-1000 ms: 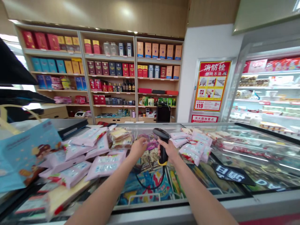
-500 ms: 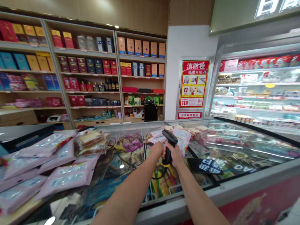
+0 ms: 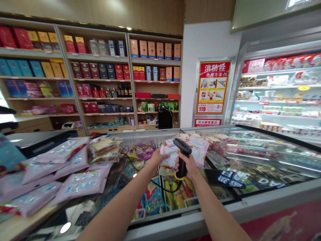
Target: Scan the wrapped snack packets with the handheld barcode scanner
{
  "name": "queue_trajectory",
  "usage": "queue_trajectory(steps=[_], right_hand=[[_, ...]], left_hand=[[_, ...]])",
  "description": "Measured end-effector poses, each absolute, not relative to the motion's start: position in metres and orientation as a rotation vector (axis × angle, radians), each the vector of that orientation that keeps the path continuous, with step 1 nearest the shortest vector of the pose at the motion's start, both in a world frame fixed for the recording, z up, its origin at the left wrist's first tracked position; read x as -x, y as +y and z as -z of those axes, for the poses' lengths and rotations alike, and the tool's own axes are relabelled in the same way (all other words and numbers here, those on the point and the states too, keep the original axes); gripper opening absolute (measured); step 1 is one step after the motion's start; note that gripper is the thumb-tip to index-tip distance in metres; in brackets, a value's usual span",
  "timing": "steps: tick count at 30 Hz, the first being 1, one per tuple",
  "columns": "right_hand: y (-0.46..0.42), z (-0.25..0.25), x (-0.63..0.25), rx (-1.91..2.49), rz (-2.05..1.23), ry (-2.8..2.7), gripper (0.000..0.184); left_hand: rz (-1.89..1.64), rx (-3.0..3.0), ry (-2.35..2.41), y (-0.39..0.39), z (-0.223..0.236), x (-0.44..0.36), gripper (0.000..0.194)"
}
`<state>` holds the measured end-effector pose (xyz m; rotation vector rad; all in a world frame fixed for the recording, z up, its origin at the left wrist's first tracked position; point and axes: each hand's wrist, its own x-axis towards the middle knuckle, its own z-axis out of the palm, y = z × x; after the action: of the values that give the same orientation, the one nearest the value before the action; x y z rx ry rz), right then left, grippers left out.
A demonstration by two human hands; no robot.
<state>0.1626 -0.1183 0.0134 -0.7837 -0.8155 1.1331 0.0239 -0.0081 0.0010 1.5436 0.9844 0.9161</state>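
My right hand [image 3: 190, 166] is closed around the grip of a black barcode scanner [image 3: 182, 146], whose head points away to the left. A black cable [image 3: 167, 190] hangs in a loop from its yellow-ringed base. My left hand [image 3: 157, 157] is shut on the left edge of a pale pink packet [image 3: 169, 158], its thumb on top. That packet is held beside the scanner, which partly covers it. More pale pink packets [image 3: 200, 149] lie just behind and to the right of the scanner, on the glass-topped freezer [image 3: 253, 142].
On the left lies a pile of pink packets [image 3: 84, 182], with bagged bread [image 3: 105, 149] behind it. A black phone [image 3: 224, 178] rests on the freezer to the right. Shelves of boxed goods [image 3: 100, 71] line the back wall, and a lit chiller [image 3: 283, 97] stands far right.
My left hand has moved left, away from the scanner, and a pink packet now shows plainly in its grip. The scanner stays in my right hand. The view has turned slightly left.
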Motion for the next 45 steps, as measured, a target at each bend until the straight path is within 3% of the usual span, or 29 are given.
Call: queue_trajectory(steps=[6,9,14,28,39,45], right_hand=[[-0.115,-0.023,-0.153,0.888,-1.15,-0.892,0.046],[-0.108,-0.037,-0.142,0.955,-1.214,-1.006,0.042],[-0.096,-0.049,-0.111,1.028,-1.316,-1.206,0.04],[-0.103,-0.027,-0.112,1.042,-1.327,-1.292,0.041],[-0.108,-0.026,-0.11,1.081,-1.383,-1.459,0.033],[-0.107,-0.023,-0.111,1.078,-1.432,-1.426,0.031]], left_hand=[[-1.341,-0.85,0.904,-0.001,-0.01,0.053,0.027],[-1.573,-0.699,0.897,0.004,-0.009,0.068,0.018],[-1.729,-0.646,0.94,0.018,0.0,0.08,0.019],[-1.603,-1.026,0.885,0.029,0.011,0.093,0.052],[-1.006,-1.825,1.296,0.044,-0.036,0.142,0.032],[-1.01,-1.845,1.297,0.05,-0.04,0.142,0.038]])
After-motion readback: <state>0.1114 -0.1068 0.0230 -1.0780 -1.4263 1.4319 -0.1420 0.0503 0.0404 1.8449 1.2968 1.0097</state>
